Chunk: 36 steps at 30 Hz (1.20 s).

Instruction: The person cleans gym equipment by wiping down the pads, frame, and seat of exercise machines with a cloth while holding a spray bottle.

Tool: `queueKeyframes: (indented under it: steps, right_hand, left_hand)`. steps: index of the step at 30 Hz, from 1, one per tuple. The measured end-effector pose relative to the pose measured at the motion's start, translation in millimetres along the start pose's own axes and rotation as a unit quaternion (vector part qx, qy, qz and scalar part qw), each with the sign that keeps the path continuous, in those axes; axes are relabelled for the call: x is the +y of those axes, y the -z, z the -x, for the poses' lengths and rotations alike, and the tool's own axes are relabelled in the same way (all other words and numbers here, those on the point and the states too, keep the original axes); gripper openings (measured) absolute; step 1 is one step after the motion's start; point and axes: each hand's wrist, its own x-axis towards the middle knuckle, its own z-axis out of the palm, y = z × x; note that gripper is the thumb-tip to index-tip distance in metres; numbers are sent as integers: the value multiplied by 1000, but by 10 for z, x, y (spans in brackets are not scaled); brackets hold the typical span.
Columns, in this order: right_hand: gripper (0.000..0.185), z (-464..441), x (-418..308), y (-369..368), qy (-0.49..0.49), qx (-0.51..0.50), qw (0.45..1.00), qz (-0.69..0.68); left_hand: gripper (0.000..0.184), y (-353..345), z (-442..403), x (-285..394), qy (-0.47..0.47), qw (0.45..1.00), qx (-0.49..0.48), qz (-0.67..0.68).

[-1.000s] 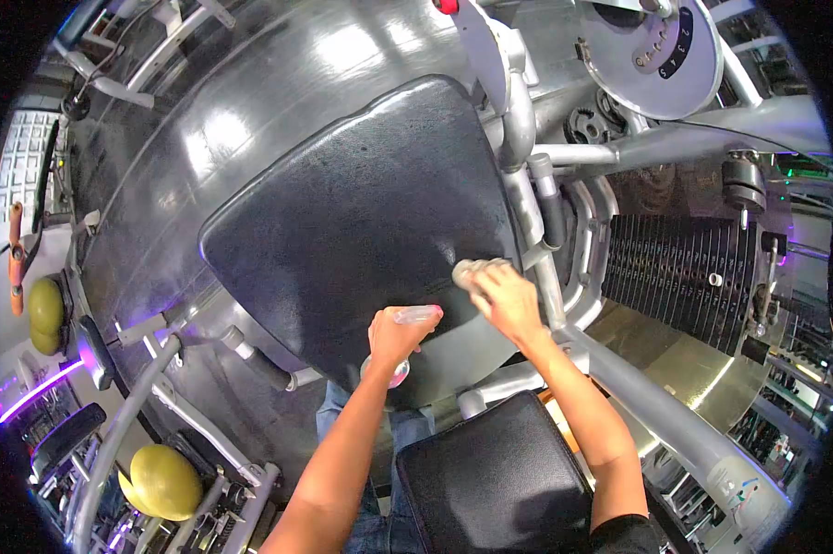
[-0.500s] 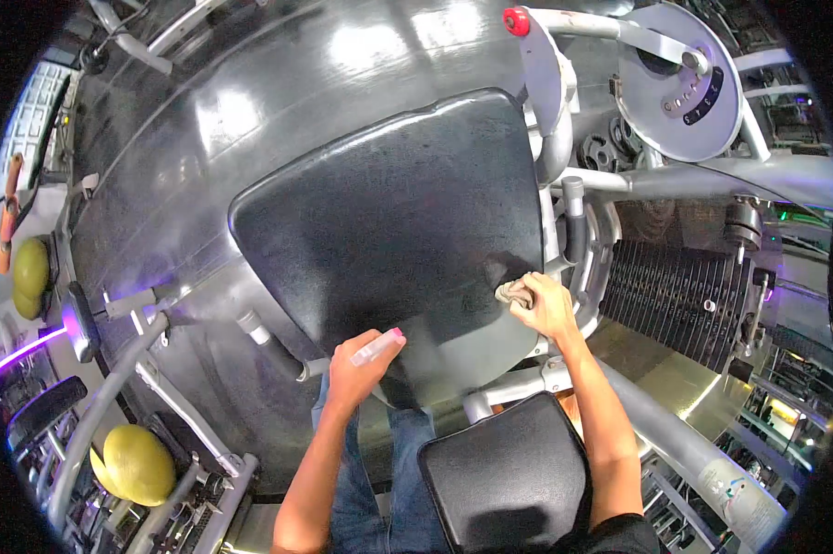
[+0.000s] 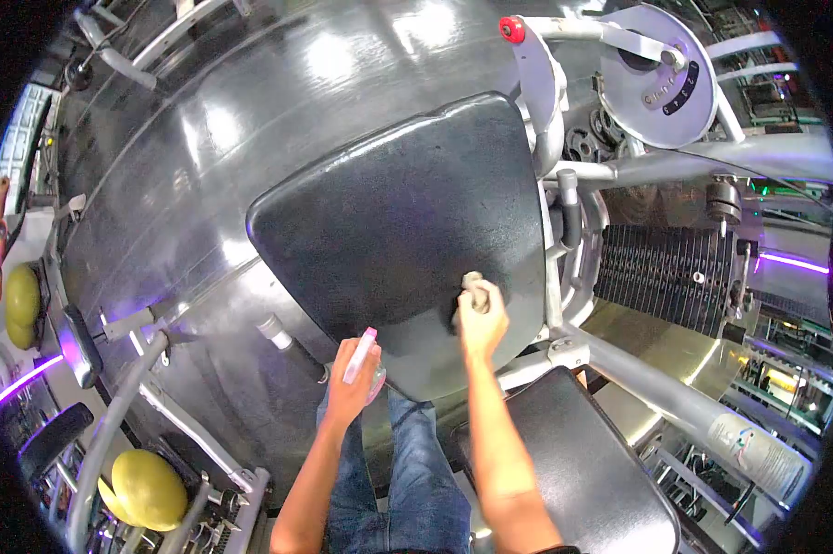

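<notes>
My right hand [image 3: 484, 323] grips a crumpled light-coloured cloth [image 3: 473, 284] at the lower right part of a black padded seat [image 3: 389, 212]. The pad's surface looks dark and shiny around it. My left hand [image 3: 349, 379] is wrapped round a spray bottle [image 3: 377, 386] with a pink and white trigger head [image 3: 361, 355], near the pad's lower left edge. Most of the bottle is hidden behind the fingers.
A second black pad [image 3: 582, 462] lies at the lower right. Grey machine tubes [image 3: 647, 379] and a weight stack [image 3: 661, 277] stand on the right. A white dial plate [image 3: 656, 83] is above them. Yellow balls [image 3: 149, 489] sit at the lower left.
My right hand has moved left across the pad with the cloth. My left hand has turned, so the spray bottle's head stands more upright. The view has shifted slightly.
</notes>
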Motion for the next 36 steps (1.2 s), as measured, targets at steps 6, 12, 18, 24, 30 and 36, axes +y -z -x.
queueKeyframes:
  steps: [6,12,18,24,30,36]
  right_hand:
    - [23,698,-209,-218,45,-83,996,1]
    - [24,491,83,-5,-52,15,997,47]
    - [27,233,79,-25,-112,73,990,33]
    - [25,1019,-281,-378,51,-65,997,-13]
    - [23,1389,-151,-341,41,-98,993,46]
    - [21,775,-248,-311,-4,16,999,-35]
  left_hand:
    - [23,351,9,-85,80,996,-46,16]
    - [23,691,-73,-145,-99,980,-45,-166]
    - [36,918,-92,-296,115,993,7,-28]
    - [33,1045,-201,-463,173,980,-72,67]
    - [30,1143,-294,-558,172,974,-126,77]
    - [28,1157,-274,-603,112,972,-146,149]
